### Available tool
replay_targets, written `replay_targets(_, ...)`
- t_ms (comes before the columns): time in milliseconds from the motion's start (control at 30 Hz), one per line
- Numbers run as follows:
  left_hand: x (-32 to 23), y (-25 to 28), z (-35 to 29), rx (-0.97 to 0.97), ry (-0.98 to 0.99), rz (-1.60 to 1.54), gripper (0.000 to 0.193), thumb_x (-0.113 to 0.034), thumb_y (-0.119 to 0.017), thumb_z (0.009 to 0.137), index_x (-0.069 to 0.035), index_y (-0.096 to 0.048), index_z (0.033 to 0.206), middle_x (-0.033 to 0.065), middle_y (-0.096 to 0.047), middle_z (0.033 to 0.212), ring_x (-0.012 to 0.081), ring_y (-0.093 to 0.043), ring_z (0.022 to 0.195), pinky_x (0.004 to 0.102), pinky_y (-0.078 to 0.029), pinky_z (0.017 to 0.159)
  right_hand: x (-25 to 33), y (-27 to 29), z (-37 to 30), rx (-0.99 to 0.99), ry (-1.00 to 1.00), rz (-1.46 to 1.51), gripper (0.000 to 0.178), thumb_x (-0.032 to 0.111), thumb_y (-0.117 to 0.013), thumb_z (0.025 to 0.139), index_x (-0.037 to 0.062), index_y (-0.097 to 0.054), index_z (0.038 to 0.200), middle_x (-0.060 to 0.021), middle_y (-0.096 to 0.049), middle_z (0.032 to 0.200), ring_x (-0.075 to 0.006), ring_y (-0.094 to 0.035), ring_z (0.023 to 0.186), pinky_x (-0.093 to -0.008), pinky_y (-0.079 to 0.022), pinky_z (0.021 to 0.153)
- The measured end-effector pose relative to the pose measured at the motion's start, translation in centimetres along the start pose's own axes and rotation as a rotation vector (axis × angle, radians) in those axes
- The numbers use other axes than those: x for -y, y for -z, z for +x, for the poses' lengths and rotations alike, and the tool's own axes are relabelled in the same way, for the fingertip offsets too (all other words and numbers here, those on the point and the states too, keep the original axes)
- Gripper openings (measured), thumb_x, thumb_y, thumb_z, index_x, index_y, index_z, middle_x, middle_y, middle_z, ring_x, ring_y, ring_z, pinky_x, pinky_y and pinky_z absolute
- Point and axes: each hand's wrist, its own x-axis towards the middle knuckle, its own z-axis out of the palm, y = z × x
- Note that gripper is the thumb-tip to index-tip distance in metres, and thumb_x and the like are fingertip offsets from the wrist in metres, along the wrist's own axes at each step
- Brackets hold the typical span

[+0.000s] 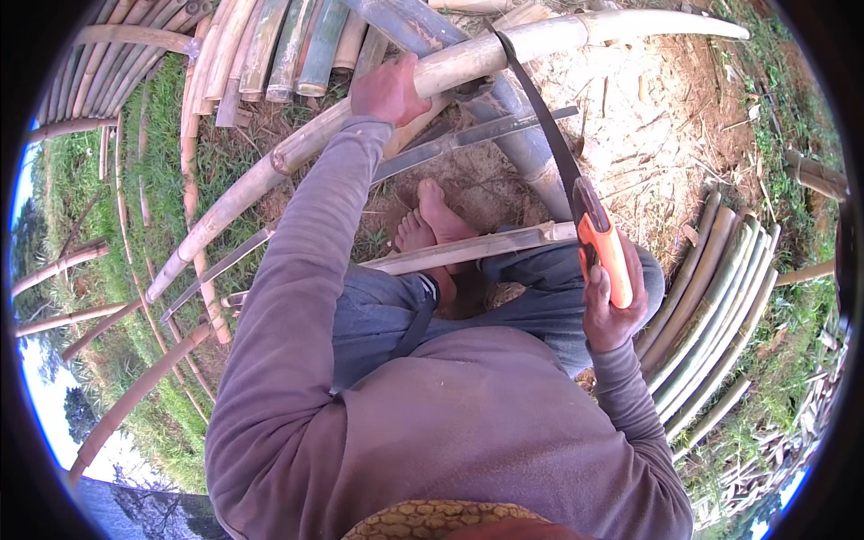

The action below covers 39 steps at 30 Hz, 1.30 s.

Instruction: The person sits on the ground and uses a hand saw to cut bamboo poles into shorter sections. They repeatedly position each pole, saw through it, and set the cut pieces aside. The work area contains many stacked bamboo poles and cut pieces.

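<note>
A long pale bamboo pole [306,141] slants across the view from lower left to upper right. My left hand [389,88] is wrapped round it near its middle. In my right hand [616,292] is a pruning saw [553,135] with an orange handle and a dark curved blade. The blade runs up and away from my hand, and its far end lies against the pole, right of my left hand. Whether the teeth have cut into the bamboo I cannot tell. Thick grey bamboo supports [522,148] pass beneath the pole.
My bare feet [427,220] rest on the dirt behind a split bamboo strip [468,248]. A flat metal-like bar [515,127] lies beyond them. Cut bamboo lengths [711,306] are stacked at right; more bamboo poles [288,49] lie at the upper left, beside grass and a bamboo frame.
</note>
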Motion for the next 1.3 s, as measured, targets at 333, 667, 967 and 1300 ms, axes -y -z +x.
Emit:
replay_targets(333,0.0,0.1,1.3,-0.072,-0.003,-0.009,0.061,-0.044,-0.083,0.076,-0.018,-0.065,0.128,0.0136,-0.077,0.117,0.0351,-0.074,0.11,0.0494,-0.058,0.094,0.0,-6.7,11.7,-0.033,-0.059,-0.195,0.046,0.028,-0.075,0.1,0.0043,-0.067,0.139,-0.0251,-0.078,0.106,-0.0384,-0.078,0.102,-0.0401,-0.061,0.087)
replay_targets(667,-2.1,0.9,1.5,-0.052,-0.008,0.017,0.063,-0.044,-0.086,0.074,-0.017,-0.066,0.127,0.014,-0.078,0.116,0.0364,-0.074,0.11,0.0499,-0.058,0.093,-0.9,-9.2,18.5,-0.004,-0.126,-0.335,0.051,0.038,-0.073,0.099,0.003,-0.068,0.136,-0.0267,-0.077,0.107,-0.044,-0.075,0.102,-0.0454,-0.061,0.089)
replay_targets(967,0.1,-0.3,0.7,-0.08,0.011,0.002,0.068,-0.047,-0.088,0.074,-0.015,-0.064,0.129,0.0158,-0.077,0.115,0.0373,-0.075,0.107,0.0512,-0.061,0.089,-1.9,2.2,12.5,-0.389,0.41,-0.451,0.055,0.021,-0.081,0.096,0.0042,-0.063,0.145,-0.0178,-0.079,0.119,-0.0288,-0.08,0.103,-0.0375,-0.065,0.084)
replay_targets(1300,-0.7,-0.2,1.4,-0.086,-0.046,-0.052,0.068,-0.041,-0.087,0.075,-0.014,-0.063,0.132,0.0142,-0.076,0.117,0.0352,-0.074,0.11,0.0494,-0.057,0.094,-15.0,6.4,15.4,0.136,-0.123,-1.145,0.079,0.051,-0.082,0.086,0.0087,-0.058,0.148,-0.0188,-0.067,0.13,-0.0395,-0.063,0.124,-0.0533,-0.049,0.105)
